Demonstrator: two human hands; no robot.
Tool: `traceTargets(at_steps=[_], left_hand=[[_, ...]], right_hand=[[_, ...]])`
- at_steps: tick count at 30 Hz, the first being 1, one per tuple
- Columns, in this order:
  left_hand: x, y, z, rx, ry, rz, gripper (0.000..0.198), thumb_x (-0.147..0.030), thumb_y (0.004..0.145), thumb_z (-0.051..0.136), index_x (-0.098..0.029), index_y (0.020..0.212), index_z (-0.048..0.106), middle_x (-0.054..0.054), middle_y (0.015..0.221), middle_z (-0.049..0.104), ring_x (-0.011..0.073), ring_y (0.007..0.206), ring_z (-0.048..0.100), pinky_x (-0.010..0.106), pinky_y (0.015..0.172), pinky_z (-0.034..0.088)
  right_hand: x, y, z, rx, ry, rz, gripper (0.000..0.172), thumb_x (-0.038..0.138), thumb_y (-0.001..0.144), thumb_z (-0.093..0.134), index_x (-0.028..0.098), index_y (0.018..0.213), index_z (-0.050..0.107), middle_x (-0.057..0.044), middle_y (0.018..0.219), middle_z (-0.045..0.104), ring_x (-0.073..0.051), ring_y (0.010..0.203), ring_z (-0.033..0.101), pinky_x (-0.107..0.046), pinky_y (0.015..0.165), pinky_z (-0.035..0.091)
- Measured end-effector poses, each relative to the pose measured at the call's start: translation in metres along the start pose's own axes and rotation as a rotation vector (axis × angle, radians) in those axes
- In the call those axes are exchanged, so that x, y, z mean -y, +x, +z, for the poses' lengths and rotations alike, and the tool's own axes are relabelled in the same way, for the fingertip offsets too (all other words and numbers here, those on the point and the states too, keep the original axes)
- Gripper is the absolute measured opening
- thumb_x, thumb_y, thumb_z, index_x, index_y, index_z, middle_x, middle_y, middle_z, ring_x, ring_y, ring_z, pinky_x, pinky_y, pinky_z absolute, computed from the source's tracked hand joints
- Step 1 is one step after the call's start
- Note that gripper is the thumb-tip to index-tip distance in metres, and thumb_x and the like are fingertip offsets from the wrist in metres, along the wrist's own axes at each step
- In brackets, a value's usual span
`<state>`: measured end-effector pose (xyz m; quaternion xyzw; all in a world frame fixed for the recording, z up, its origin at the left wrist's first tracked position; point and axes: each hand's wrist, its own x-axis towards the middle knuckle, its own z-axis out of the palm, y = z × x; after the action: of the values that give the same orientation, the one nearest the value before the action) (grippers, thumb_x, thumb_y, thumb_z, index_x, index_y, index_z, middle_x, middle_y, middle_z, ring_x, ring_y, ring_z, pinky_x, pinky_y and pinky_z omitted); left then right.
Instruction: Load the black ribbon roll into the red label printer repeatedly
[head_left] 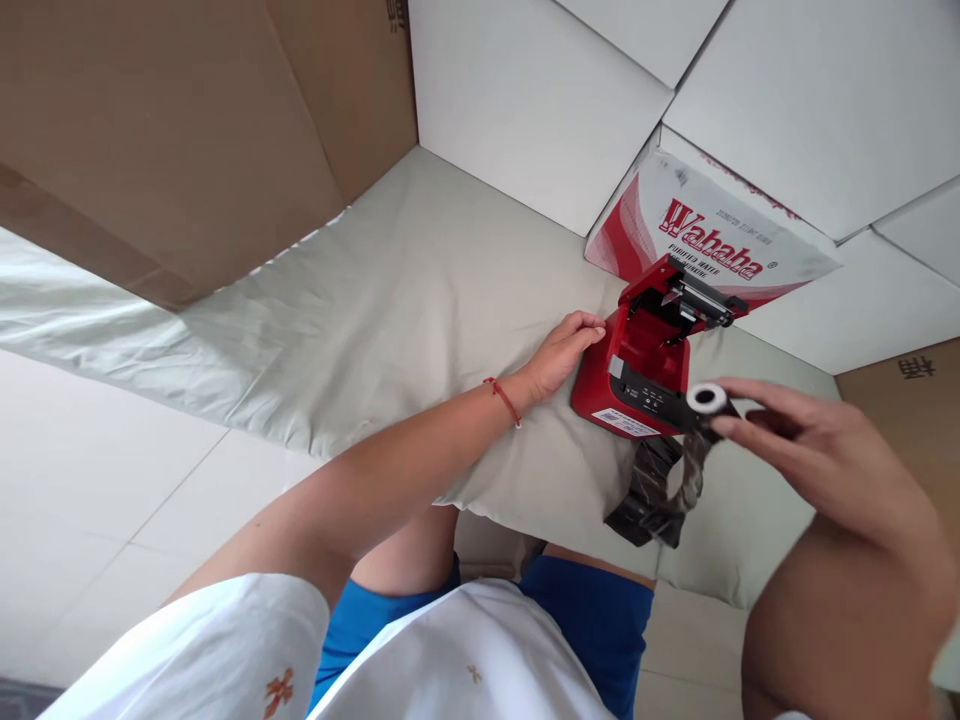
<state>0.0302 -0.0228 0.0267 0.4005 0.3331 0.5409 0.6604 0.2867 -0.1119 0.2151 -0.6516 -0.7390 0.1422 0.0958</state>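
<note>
A red receipt printer (589,390) sits on the pale cloth with its lid tipped up, so its red inside shows. My left hand (561,358) is at the printer's left side, fingertips and thumb against the upper edge. In front of the printer's right corner, my right hand (825,450) pinches a small paper roll (696,393) between thumb and fingers. The roll shows a white ring end with a dark centre. Below it hangs a crumpled dark, shiny strip (652,495), reaching down toward the cloth. Whether strip and roll are joined cannot be made out.
A Wahaha water carton (712,215) stands right behind the open lid. White boxes (540,110) form a wall at the back. A large brown cardboard box (172,130) is on the left, another (915,420) at the right. The cloth-covered surface (405,330) ends near my legs.
</note>
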Motion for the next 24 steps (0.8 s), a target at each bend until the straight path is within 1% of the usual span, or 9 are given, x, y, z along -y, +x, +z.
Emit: traceTargets(at_steps=[3,7,9,12,15,17,19,22,24], left_hand=[[0.001,0.0,-0.001,0.002,0.008,0.007,0.018,-0.036,0.103,0.067,-0.022,0.112,0.071,0.006,0.122,0.073,0.0227,0.12,0.064,0.042,0.124,0.05],[0.001,0.0,-0.001,-0.006,0.006,0.007,0.018,-0.036,0.103,0.067,-0.022,0.113,0.071,0.006,0.124,0.071,0.022,0.12,0.063,0.041,0.124,0.05],[0.001,0.001,0.0,0.0,0.01,0.0,0.018,-0.036,0.103,0.066,-0.022,0.113,0.07,0.005,0.122,0.071,0.0216,0.118,0.063,0.04,0.123,0.051],[0.002,0.002,0.0,0.008,0.032,-0.003,0.019,-0.037,0.103,0.064,-0.022,0.113,0.068,0.005,0.12,0.071,0.0219,0.118,0.065,0.042,0.124,0.052],[0.002,0.0,-0.002,0.001,0.149,0.04,0.022,-0.04,0.105,0.062,-0.023,0.117,0.068,0.007,0.128,0.073,0.0245,0.127,0.067,0.047,0.129,0.053],[0.002,-0.005,-0.003,-0.01,0.301,0.154,0.029,-0.045,0.106,0.063,-0.023,0.125,0.067,0.011,0.139,0.072,0.0277,0.137,0.066,0.051,0.133,0.053],[0.003,-0.013,-0.004,-0.004,0.464,0.367,0.039,-0.049,0.108,0.062,-0.023,0.136,0.066,0.017,0.151,0.068,0.0313,0.147,0.064,0.056,0.135,0.053],[0.004,-0.025,-0.003,0.129,0.635,0.79,0.047,-0.04,0.106,0.059,-0.025,0.15,0.062,0.021,0.167,0.062,0.0363,0.158,0.061,0.064,0.136,0.052],[0.005,-0.033,0.0,0.238,0.723,1.035,0.052,-0.031,0.099,0.061,-0.026,0.151,0.063,0.02,0.165,0.066,0.0382,0.16,0.062,0.066,0.135,0.053]], right_hand=[[0.014,0.049,0.025,0.015,0.065,0.021,0.064,0.072,0.089,0.081,0.029,0.136,0.092,-0.005,0.083,0.081,-0.019,0.059,0.055,-0.035,0.056,0.047],[0.02,0.091,0.049,0.114,-0.024,-0.079,0.04,0.046,0.092,0.077,0.028,0.124,0.094,-0.006,0.101,0.09,-0.026,0.082,0.077,-0.04,0.079,0.061],[0.02,0.102,0.054,0.21,-0.058,-0.116,0.034,0.04,0.094,0.075,0.028,0.119,0.094,-0.006,0.105,0.092,-0.028,0.09,0.081,-0.042,0.087,0.064],[0.02,0.111,0.058,0.311,-0.038,-0.104,0.034,0.039,0.096,0.074,0.03,0.123,0.093,-0.004,0.111,0.093,-0.028,0.094,0.085,-0.042,0.088,0.066],[0.02,0.117,0.06,0.4,-0.018,-0.154,0.035,0.038,0.099,0.069,0.031,0.124,0.093,-0.003,0.119,0.094,-0.029,0.101,0.087,-0.042,0.093,0.068],[0.021,0.119,0.06,0.441,-0.08,-0.222,0.036,0.039,0.103,0.065,0.031,0.123,0.094,-0.004,0.121,0.094,-0.03,0.103,0.087,-0.043,0.097,0.068],[0.023,0.122,0.059,0.449,-0.164,-0.258,0.039,0.039,0.106,0.061,0.028,0.122,0.094,-0.007,0.118,0.094,-0.031,0.099,0.086,-0.044,0.096,0.066],[0.024,0.124,0.056,0.468,-0.182,-0.266,0.041,0.035,0.108,0.055,0.023,0.119,0.093,-0.012,0.114,0.093,-0.031,0.094,0.084,-0.044,0.093,0.065],[0.025,0.123,0.053,0.486,-0.14,-0.277,0.04,0.033,0.107,0.056,0.023,0.119,0.093,-0.011,0.118,0.093,-0.03,0.1,0.085,-0.043,0.097,0.065]])
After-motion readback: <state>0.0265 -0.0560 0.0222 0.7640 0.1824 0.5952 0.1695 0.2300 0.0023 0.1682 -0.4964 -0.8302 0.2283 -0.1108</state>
